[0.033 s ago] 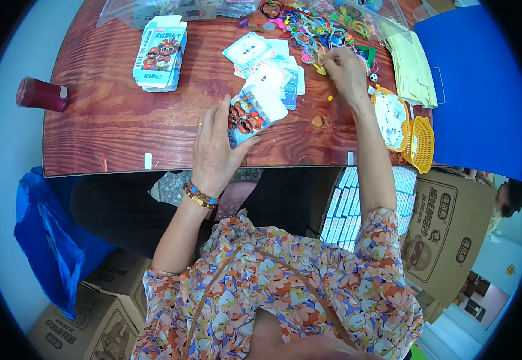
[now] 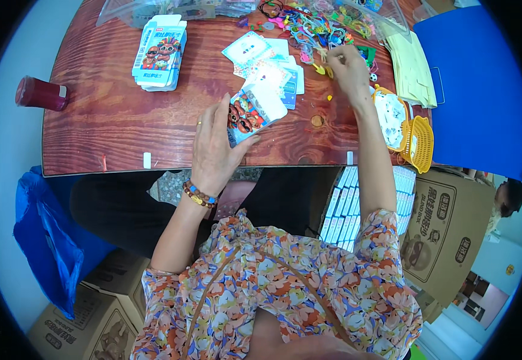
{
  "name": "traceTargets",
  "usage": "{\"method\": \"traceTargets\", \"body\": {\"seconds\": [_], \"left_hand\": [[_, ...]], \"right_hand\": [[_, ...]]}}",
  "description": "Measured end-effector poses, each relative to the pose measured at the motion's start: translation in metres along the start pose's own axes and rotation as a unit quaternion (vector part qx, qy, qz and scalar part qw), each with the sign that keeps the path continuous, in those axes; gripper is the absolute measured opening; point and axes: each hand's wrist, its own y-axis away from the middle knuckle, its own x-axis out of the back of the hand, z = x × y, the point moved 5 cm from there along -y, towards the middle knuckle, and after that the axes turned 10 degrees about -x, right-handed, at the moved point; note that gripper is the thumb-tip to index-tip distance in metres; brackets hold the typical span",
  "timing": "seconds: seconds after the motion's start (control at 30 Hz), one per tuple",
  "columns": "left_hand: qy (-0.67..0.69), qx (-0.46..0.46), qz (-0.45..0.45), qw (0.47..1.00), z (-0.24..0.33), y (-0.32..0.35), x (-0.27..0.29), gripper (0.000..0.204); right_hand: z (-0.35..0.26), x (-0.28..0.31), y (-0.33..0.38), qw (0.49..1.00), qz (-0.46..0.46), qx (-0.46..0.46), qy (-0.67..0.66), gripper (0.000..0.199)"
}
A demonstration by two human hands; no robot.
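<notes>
Left hand (image 2: 214,151) grips small printed carton (image 2: 253,111) near-centre; right hand (image 2: 349,67) pinches a yellow trinket (image 2: 322,69) far-right of it, at the toy pile (image 2: 315,27).

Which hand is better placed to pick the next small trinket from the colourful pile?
Right. The right hand is already at the edge of the colourful trinket pile, fingers pinching there. The left hand is occupied holding the small printed cardboard box.

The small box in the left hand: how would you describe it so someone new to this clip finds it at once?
Start at the wooden table and go to its near edge at the middle. There the left hand holds a small box tilted up, light blue and white with cartoon figures. Unlike the flat stack of similar boxes at far left, it is folded open and lifted.
</notes>
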Motion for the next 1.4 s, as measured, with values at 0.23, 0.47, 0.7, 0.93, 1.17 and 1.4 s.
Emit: {"method": "traceTargets", "body": {"seconds": [0.23, 0.47, 0.7, 0.93, 1.17, 1.4], "left_hand": [[-0.011, -0.020, -0.002, 1.000, 0.005, -0.005, -0.006, 0.088], [-0.007, -0.014, 0.000, 1.000, 0.006, -0.001, -0.005, 0.088], [-0.030, -0.023, 0.007, 0.999, 0.004, 0.002, -0.002, 0.088], [-0.013, -0.024, -0.003, 1.000, 0.004, 0.000, -0.002, 0.088], [0.015, -0.037, -0.041, 0.998, 0.007, -0.003, -0.005, 0.082], [0.122, -0.140, -0.133, 0.974, 0.027, -0.017, -0.024, 0.082]], "right_hand": [[-0.009, 0.041, 0.011, 0.903, -0.133, -0.093, -0.398, 0.014], [-0.021, 0.042, 0.024, 0.954, -0.152, -0.071, -0.250, 0.015], [0.007, 0.029, 0.026, 0.944, -0.103, -0.061, -0.307, 0.019], [0.030, 0.019, 0.019, 0.818, -0.177, -0.127, -0.532, 0.017], [0.013, 0.016, 0.028, 0.782, -0.212, -0.140, -0.570, 0.018], [-0.024, 0.021, 0.038, 0.755, -0.265, -0.135, -0.584, 0.020]]}}
